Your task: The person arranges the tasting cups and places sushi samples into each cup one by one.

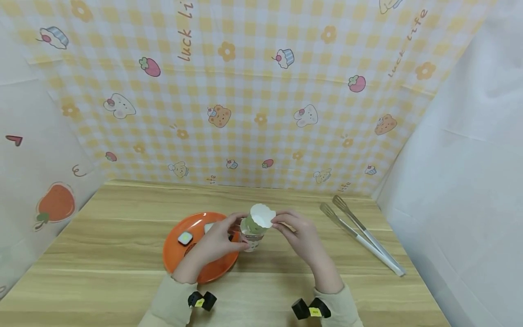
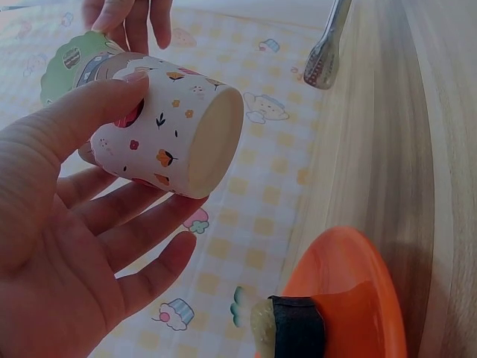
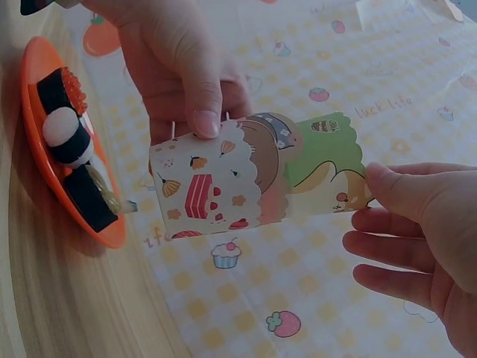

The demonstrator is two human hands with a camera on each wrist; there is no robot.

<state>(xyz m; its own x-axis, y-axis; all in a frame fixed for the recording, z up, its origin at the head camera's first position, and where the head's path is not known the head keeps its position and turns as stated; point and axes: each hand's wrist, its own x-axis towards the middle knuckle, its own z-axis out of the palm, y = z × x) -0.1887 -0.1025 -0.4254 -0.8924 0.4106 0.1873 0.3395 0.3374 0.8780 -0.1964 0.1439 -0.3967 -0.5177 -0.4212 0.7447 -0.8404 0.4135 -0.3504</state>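
My left hand (image 1: 216,240) grips a short stack of nested paper cups, its thumb on one side and fingers on the other. The outer white cup (image 2: 160,127) has a flower and cake print; in the right wrist view a brown and pink cup (image 3: 264,168) shows inside it. Out of the top sticks a green cup (image 3: 320,153) with a scalloped rim, tilted toward the right in the head view. Thumb and fingertips of my right hand (image 1: 301,234) pinch that green rim. How far the cups sit inside one another is hidden.
An orange plate (image 1: 169,256) lies under and beside the left forearm, carrying several sushi pieces (image 3: 71,138). Metal tongs (image 1: 373,247) rest on the wooden table (image 1: 102,254) at the right. A checked cloth (image 1: 253,91) hangs behind, with white cloth on both sides.
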